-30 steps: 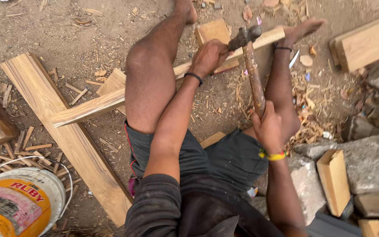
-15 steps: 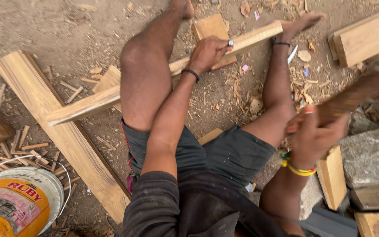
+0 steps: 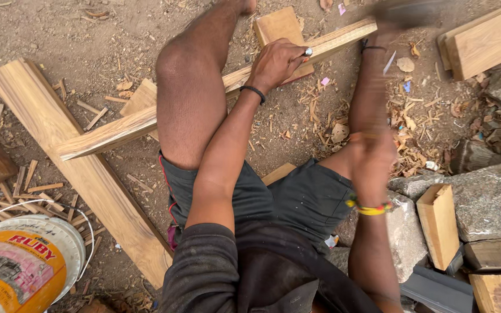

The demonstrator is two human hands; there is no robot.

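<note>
- Nearest the camera, a paint bucket [image 3: 21,264] sits at the lower left, and grey stones [image 3: 488,197] with a short wood block [image 3: 439,223] lie at the lower right.
- The right hand [image 3: 372,165] is a blur over the right thigh; half a second ago it was drawn back out to the right, gripping a wooden tool handle. It has swung inward since, which reads as a stroke under way. The blur hides the fingers, so it cannot be told whether they remain closed on the handle.
- A dark smear at the top edge may be the tool head [image 3: 404,11]; it is too blurred to be sure.
- A wide plank [image 3: 65,156] lies on the dirt ground [image 3: 76,46], crossed by the long wooden strip [image 3: 215,87], which runs under the left leg.
- Farther out, the left hand [image 3: 276,61] is clamped over that strip, pinning it as before; the strip has not shifted.
- Wood chips [image 3: 413,130] litter the ground by the right leg.
</note>
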